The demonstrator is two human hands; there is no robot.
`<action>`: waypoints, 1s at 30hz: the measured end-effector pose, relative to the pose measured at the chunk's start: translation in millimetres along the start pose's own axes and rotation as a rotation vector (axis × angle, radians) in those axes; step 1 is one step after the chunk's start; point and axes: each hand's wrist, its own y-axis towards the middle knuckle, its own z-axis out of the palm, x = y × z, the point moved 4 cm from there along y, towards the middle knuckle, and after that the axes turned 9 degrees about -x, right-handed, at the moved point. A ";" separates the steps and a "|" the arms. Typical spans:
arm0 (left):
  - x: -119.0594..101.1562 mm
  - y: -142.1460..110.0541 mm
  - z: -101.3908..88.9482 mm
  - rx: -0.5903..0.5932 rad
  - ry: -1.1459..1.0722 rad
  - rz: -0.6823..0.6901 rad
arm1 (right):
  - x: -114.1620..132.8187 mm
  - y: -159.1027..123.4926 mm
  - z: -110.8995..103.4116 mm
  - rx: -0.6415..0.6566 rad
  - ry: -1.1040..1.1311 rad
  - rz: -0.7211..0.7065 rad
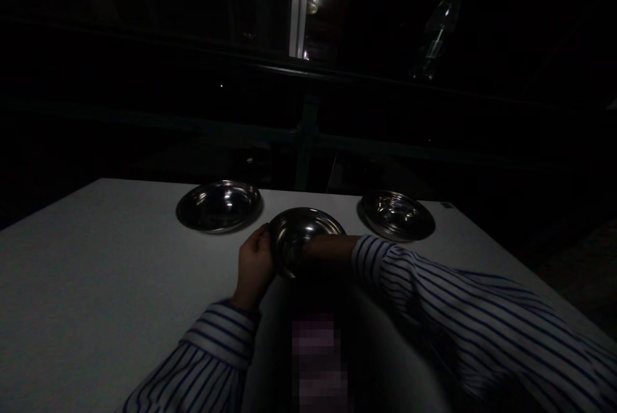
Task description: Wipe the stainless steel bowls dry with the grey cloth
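Observation:
A shiny metal bowl [308, 219] is in the middle, near me. My left hand [255, 263] grips its left rim, with the fingers closed on the edge. My right hand [318, 250] reaches into the bowl from the right; its fingers are lost in shadow, so whether they hold anything is hidden. To the left, a wider metal bowl [219, 206] rests on the white table [144, 272]. Another metal piece at the right, seemingly a stack of bowls [398, 215], lies beyond my right forearm.
The scene is very dark. Behind the table's far edge, a clear plastic bottle [438, 31] stands on a dark ledge at the upper right. A pale vertical frame post [299, 5] rises at the back. A small dark label [447, 205] is at the table's far right corner.

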 end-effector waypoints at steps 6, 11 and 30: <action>-4.3 -2.9 -3.5 -0.025 0.023 0.025 | 18.7 33.4 1.2 -0.125 -0.138 0.043; -9.9 -6.1 -6.0 -0.039 0.094 0.035 | 10.2 19.8 3.1 -0.037 -0.159 0.011; -11.8 -3.2 -12.7 -0.050 0.117 -0.005 | 7.7 12.0 16.3 -0.056 -0.024 -0.069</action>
